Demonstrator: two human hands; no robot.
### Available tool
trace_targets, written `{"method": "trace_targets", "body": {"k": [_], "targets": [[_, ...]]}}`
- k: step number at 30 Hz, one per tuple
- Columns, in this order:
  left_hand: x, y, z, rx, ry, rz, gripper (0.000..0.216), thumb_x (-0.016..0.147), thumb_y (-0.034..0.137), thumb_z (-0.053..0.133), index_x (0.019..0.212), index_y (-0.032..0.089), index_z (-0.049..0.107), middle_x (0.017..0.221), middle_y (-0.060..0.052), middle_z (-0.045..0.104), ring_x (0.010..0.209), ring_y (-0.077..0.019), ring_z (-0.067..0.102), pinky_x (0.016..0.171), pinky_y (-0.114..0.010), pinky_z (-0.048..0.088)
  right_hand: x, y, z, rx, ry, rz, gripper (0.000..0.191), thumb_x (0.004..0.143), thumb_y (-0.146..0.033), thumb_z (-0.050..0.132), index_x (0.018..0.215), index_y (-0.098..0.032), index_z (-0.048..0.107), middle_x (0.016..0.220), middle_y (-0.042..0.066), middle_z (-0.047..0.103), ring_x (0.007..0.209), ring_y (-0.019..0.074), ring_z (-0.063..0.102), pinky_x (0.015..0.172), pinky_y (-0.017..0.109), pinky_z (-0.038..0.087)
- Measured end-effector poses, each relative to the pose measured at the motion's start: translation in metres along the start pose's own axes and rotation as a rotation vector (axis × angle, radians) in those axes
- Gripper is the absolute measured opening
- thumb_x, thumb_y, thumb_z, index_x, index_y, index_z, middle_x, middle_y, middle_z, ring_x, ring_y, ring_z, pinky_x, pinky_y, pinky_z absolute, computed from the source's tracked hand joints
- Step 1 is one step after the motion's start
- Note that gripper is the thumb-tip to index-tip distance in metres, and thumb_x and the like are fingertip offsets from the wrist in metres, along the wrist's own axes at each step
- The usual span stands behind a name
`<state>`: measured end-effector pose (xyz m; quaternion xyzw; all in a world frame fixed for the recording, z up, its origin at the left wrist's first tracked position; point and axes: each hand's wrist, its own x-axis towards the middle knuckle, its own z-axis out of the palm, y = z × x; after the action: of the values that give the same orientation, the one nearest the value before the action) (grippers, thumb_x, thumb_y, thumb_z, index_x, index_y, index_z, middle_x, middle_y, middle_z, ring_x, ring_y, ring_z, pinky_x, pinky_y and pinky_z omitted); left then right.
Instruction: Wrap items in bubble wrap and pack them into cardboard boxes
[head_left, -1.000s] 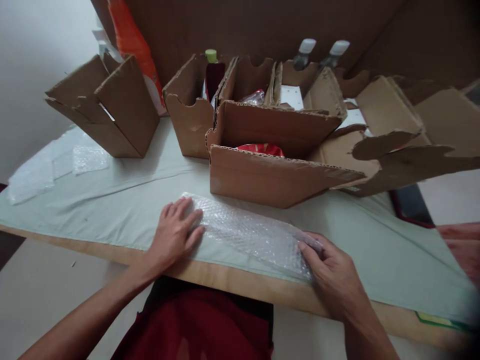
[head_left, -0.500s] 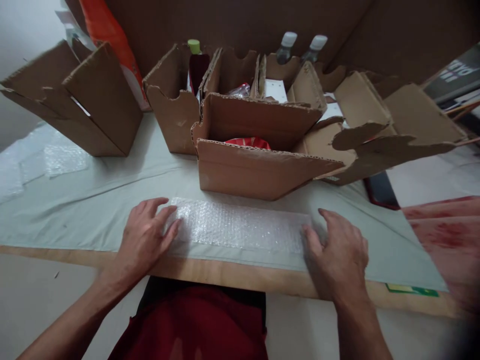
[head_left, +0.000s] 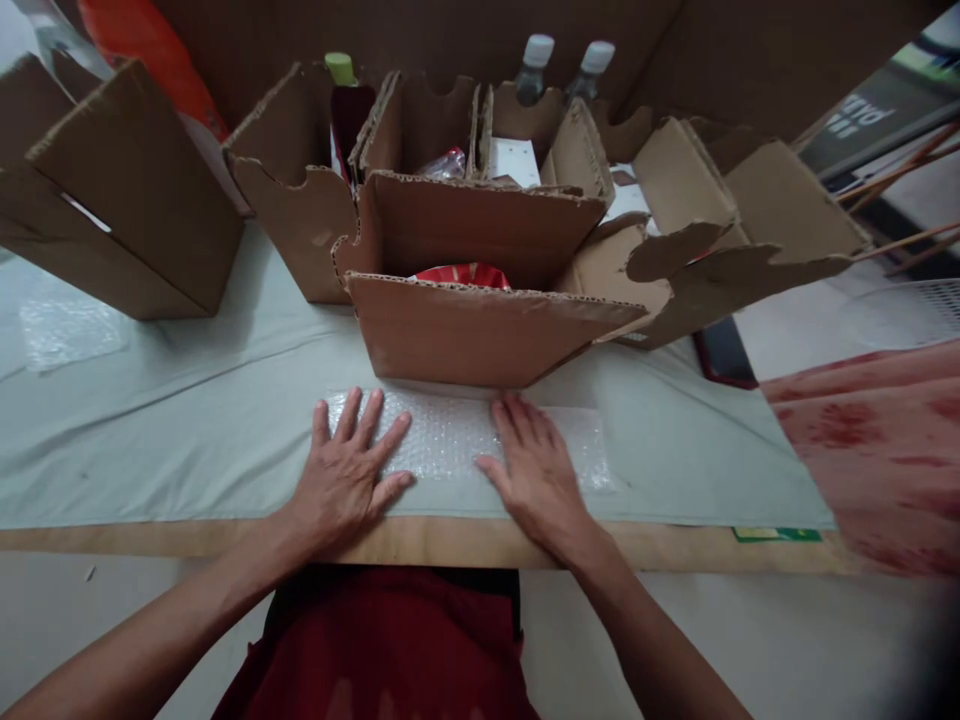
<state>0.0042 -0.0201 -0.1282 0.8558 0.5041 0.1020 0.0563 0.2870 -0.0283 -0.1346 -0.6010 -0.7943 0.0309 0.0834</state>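
1. Left hand (head_left: 346, 482): flat, palm down, fingers spread, pressed on the left end of the bubble wrap sheet (head_left: 450, 440); gripping nothing.
2. Right hand (head_left: 534, 475): also flat and unclenched, palm down on the sheet's middle, fingertips pointing toward the nearest carton.
3. Bubble wrap sheet: lying flat on the pale green cloth (head_left: 187, 420), near the table's front edge (head_left: 450, 545), its right end bare past the right hand.
4. Front cardboard box (head_left: 480, 330): just behind the sheet, flaps open, something red (head_left: 461, 275) showing inside; hard to tell what, as only its top shows.
5. Behind it, a row of open cartons: one with a green-capped bottle (head_left: 341, 70), another beside it (head_left: 420, 130) with a bit of clear plastic inside.
6. Two white-capped bottles (head_left: 534, 65) standing at the back, against the brown wall.
7. Far left: a closed-looking folded carton (head_left: 127, 200) on the cloth, an orange bag (head_left: 150, 50) behind it, and a second piece of bubble wrap (head_left: 71, 330) well apart from the hands.
8. Right: loose cardboard flaps (head_left: 735, 270) overhanging a dark flat object (head_left: 724, 355), and a reddish patterned fabric (head_left: 877, 450) at the edge.
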Motion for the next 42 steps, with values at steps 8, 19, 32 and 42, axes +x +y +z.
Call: {"method": "trace_targets", "body": {"k": [8, 19, 32, 42], "targets": [[-0.011, -0.003, -0.004, 0.016, 0.013, -0.05, 0.059, 0.1, 0.057, 0.049, 0.153, 0.034, 0.038, 0.167, -0.016, 0.034, 0.155, -0.0501, 0.026, 0.116, -0.081, 0.019, -0.051, 0.091, -0.012, -0.098, 0.114, 0.327, 0.073, 0.106, -0.057, 0.027, 0.158, -0.007, 0.037, 0.16, 0.028, 0.041, 0.15, 0.0407, 0.038, 0.119, 0.064, 0.031], [0.013, 0.027, -0.002, -0.039, -0.036, 0.169, 0.064, 0.104, 0.052, 0.045, 0.158, 0.02, 0.036, 0.166, -0.017, 0.04, 0.156, -0.0365, 0.031, 0.127, -0.064, 0.016, 0.006, -0.049, -0.008, 0.157, -0.058, -0.228, 0.054, 0.103, -0.031, 0.042, 0.154, -0.014, 0.047, 0.162, 0.013, 0.046, 0.152, 0.0272, 0.037, 0.125, 0.049, 0.03], [-0.015, -0.038, -0.008, 0.016, 0.224, -0.345, 0.046, 0.096, 0.045, 0.054, 0.132, 0.017, 0.057, 0.153, -0.022, 0.05, 0.15, -0.0447, 0.037, 0.118, -0.069, 0.033, -0.01, 0.099, -0.02, 0.136, 0.226, 0.269, 0.051, 0.095, -0.049, 0.045, 0.126, -0.015, 0.066, 0.138, 0.02, 0.066, 0.127, 0.0357, 0.061, 0.106, 0.056, 0.045], [-0.02, -0.049, -0.058, -0.41, 0.215, -0.547, 0.021, 0.088, 0.042, 0.057, 0.092, 0.022, 0.062, 0.085, -0.002, 0.071, 0.08, -0.0218, 0.067, 0.079, -0.036, 0.055, -0.025, 0.029, -0.059, 0.647, 0.113, 0.389, 0.031, 0.085, -0.045, 0.064, 0.105, -0.022, 0.069, 0.084, 0.004, 0.072, 0.075, 0.0202, 0.067, 0.072, 0.033, 0.054]]}}
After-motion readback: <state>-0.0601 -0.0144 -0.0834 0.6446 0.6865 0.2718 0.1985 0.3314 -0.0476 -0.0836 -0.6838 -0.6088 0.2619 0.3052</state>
